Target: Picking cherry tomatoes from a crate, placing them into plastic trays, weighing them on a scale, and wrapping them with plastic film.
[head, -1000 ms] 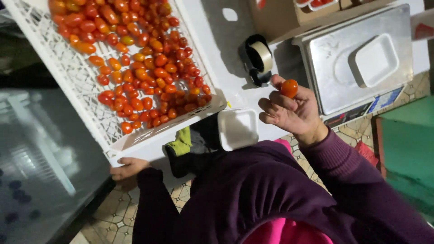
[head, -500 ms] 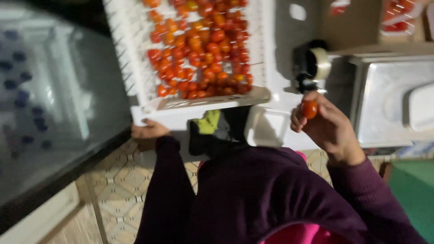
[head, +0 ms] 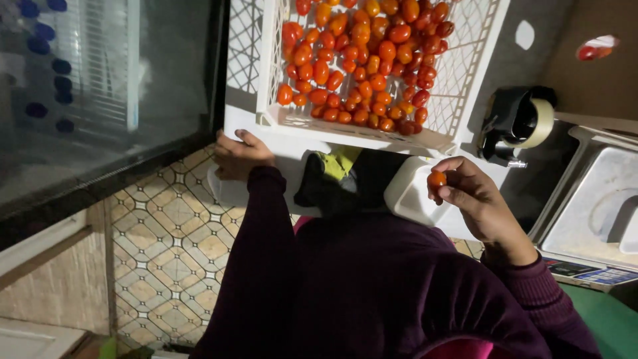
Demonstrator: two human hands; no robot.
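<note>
Tomato [head: 436,179] in right hand [head: 477,199]

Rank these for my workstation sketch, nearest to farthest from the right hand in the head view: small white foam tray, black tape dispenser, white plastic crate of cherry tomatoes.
1. Small white foam tray, just left of the right hand.
2. Black tape dispenser, above it.
3. White plastic crate of cherry tomatoes, up-left.

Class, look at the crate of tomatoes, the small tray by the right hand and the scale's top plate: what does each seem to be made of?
Crate: looks like moulded white plastic, matt, with lattice-cut walls. Small tray: probably white foam, judging by its soft rounded rim and dull surface; thin plastic is possible. Scale plate: appears to be brushed metal, grey with a muted sheen, likely stainless steel.
</note>
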